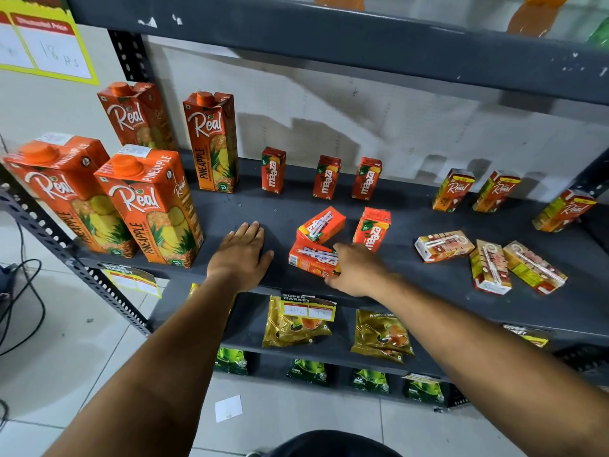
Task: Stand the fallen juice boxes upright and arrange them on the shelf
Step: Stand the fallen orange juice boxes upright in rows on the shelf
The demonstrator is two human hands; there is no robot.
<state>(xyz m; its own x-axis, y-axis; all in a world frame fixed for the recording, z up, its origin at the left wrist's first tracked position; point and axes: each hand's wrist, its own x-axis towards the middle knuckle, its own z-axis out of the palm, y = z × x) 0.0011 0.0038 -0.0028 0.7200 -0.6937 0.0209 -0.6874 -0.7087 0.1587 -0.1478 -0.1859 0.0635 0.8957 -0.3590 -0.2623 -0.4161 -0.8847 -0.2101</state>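
My right hand (357,270) clasping the nearest fallen Maaza box (313,260), left hand (242,255) flat and unclenched just left of it on the shelf (428,282).

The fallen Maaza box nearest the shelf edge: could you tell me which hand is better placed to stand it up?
Right. The right hand is already on that Maaza box, while the left hand lies flat on the bare shelf beside it, touching no box.

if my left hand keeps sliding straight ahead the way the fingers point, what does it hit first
Probably nothing soon. The left hand lies flat on the shelf, fingers pointing at the bare gap between the tall pineapple carton and the leftmost standing Maaza box. Depth is uncertain.
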